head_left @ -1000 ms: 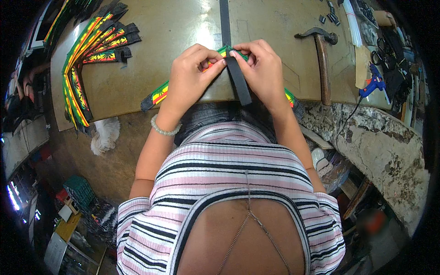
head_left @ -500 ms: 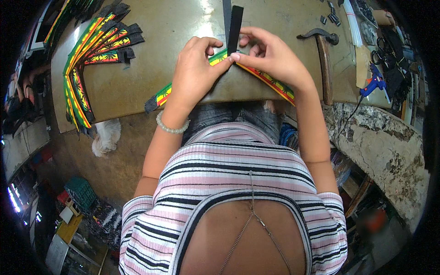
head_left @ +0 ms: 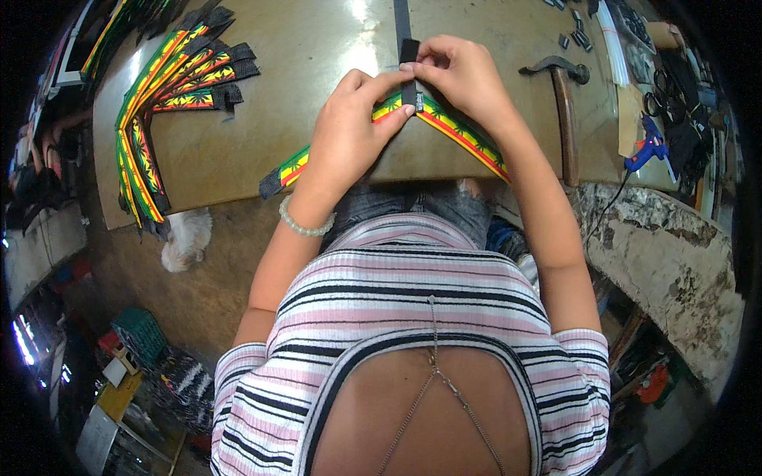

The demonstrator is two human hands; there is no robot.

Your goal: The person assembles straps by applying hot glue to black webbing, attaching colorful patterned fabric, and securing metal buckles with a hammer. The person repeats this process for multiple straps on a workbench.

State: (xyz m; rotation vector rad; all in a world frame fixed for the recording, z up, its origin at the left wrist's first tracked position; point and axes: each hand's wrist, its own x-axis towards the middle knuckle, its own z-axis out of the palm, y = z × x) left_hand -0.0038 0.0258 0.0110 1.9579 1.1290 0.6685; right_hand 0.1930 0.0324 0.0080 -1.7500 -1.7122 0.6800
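Note:
A patterned green, yellow and red strap (head_left: pixel 462 136) lies bent in a peak at the table's front edge, its black end at left. A short black strip (head_left: pixel 409 90) crosses the peak, with a small dark clip-like piece (head_left: pixel 420 101) beside it. My left hand (head_left: pixel 353 127) rests over the strap's left arm; its thumb presses the strip at the peak and its index finger touches it higher up. With thumb and curled fingers, my right hand (head_left: pixel 460 78) pinches the strip near its upper end (head_left: pixel 409 51). Fingertips of both hands meet there.
Several similar straps (head_left: pixel 136 119) lie fanned at left. At right are a hammer (head_left: pixel 565 119), small black pieces (head_left: pixel 581 38), a blue glue gun (head_left: pixel 651 147) with its cord, and scissors (head_left: pixel 657 95). A long dark band (head_left: pixel 401 20) runs toward the far side. White furry thing (head_left: pixel 186 238) below the table at left.
My right fingers have moved up from the strap's peak along the black strip, whose upper end now sits lower. My left index finger has stretched out to the strip. The clip-like piece shows more.

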